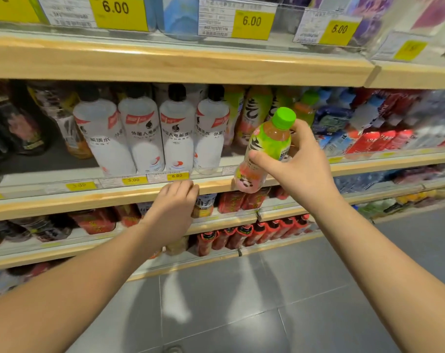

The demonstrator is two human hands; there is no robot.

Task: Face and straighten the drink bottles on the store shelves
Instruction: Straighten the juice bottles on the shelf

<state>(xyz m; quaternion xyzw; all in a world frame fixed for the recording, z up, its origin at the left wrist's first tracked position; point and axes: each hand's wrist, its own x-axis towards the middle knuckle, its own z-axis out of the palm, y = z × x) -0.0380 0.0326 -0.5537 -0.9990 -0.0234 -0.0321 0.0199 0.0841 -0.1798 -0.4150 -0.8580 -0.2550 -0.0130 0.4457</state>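
Note:
My right hand (301,164) holds a green-capped tea bottle (266,149) with a green and pink label, tilted and out in front of the middle shelf. Behind it on that shelf stand more green-labelled bottles (257,110) of the same kind. To their left is a row of white bottles with black caps (142,133), labels facing out. My left hand (174,207) rests with curled fingers on the wooden front edge of the middle shelf (89,202), holding no bottle.
Dark bottles (17,123) stand at the far left of the middle shelf, blue and red bottles (369,131) at the right. Red-labelled bottles (241,200) fill the lower shelves. Yellow price tags (177,176) line the shelf edges. Grey tiled floor (292,301) lies below.

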